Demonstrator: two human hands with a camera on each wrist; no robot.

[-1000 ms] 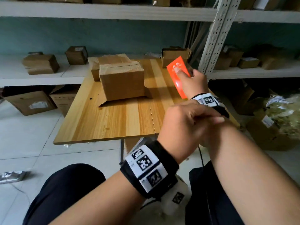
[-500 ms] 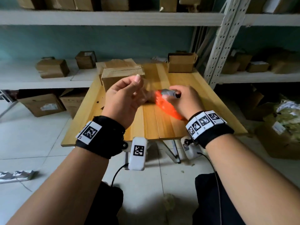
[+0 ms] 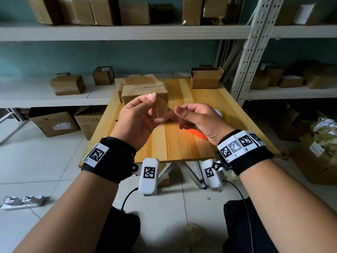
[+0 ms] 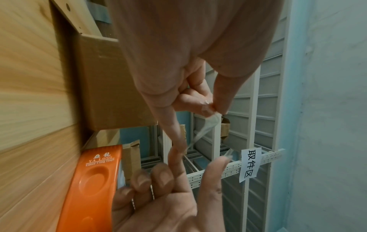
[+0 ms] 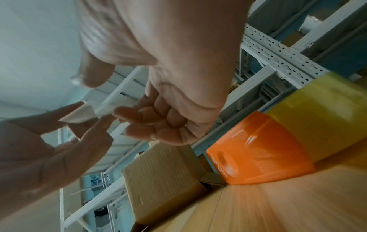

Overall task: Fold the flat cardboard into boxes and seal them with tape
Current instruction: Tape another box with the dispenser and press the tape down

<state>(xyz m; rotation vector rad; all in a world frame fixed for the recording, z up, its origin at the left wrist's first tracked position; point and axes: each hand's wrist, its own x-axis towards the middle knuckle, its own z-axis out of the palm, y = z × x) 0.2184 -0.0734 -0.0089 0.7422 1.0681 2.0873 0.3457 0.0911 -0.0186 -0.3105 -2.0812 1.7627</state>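
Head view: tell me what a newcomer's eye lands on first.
The two hands raised over the wooden table, left hand and right hand, pinching a scrap of clear tape between them. Next, the orange tape dispenser lying on the table under the right hand, and the cardboard box just beyond the fingers.

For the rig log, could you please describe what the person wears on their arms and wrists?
Both forearms are bare, with no sleeves. Each wrist carries a black fabric wristband bearing white square-coded marker tags. Below each band hangs a white rounded camera pod with its own coded tag, trailing a thin black cable. Neither hand wears a glove.
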